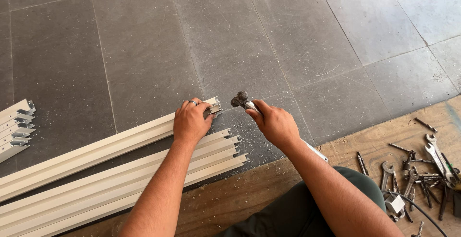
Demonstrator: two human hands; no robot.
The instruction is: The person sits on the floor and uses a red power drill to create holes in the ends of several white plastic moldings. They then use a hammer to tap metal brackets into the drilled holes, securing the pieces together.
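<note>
My left hand (pixel 191 120) reaches out, palm down, and grips the end of a long white metal rail (pixel 103 147) lying on the grey floor (pixel 144 50). A small metal clip (pixel 214 108) sits at that rail's tip, by my fingers. My right hand (pixel 274 123) is closed around a hammer (pixel 242 100), its head just beside the clip. Four more white rails (pixel 115 189) lie near the wooden board (pixel 230 198). Many wrenches and drill bits (pixel 418 170) sit on the board's right end.

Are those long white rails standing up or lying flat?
Lying flat. The white rails rest lengthwise on the grey floor, side by side; the left hand presses on one's end, and the right hand holds a hammer.
</note>
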